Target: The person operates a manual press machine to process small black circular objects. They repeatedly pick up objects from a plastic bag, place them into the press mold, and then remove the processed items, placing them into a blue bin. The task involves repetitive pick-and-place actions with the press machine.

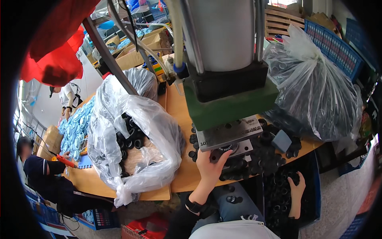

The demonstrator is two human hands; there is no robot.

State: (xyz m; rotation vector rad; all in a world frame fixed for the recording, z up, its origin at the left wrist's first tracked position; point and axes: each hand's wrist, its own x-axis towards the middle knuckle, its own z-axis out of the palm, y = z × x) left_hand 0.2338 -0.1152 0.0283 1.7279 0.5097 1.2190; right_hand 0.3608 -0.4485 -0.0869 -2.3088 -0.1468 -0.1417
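My left hand (209, 166) reaches up under the grey metal plate (227, 134) of a press machine (227, 59), its fingers holding a small black round part (217, 156) against the die. My right hand (296, 190) is low at the right, dipping into a dark bin (278, 195) of black round parts with a part in its fingers. A heap of black round parts (262, 157) lies on the wooden table (181, 115) just under the press.
An open clear plastic bag (131, 139) holding black rings lies left of the press. A tied clear bag (314, 91) sits at the right by a blue crate (334, 47). A seated person (43, 175) works at far left near blue parts (75, 127).
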